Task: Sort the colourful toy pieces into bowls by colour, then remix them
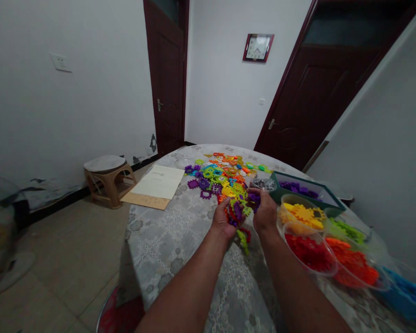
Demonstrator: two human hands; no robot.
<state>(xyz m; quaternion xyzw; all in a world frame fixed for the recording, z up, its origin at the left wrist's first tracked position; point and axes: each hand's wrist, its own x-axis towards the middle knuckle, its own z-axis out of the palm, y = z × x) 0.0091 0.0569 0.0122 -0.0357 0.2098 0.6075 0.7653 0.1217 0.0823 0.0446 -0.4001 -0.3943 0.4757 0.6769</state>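
My left hand (224, 220) is closed around a small bunch of plastic building pieces (237, 210), purple, red and green. Beside it, my right hand (266, 212) grips a purple plastic piece (253, 200) between thumb and fingers; its exact shape is blurred. Just beyond both hands spreads a loose pile of gear-like and square-framed plastic pieces (215, 172) in purple, green, orange, yellow and blue. A yellow-green piece (242, 241) and a red one lie under and near my left hand.
Clear tubs of yellow (303, 215), red (310, 252), orange (351, 261), green and blue pieces line the right side. Behind them stand a green-edged box (307, 185) with purple pieces and a tub of grey pieces (263, 183). A paper sheet (158, 181) lies left; a stool (107, 178) stands beyond.
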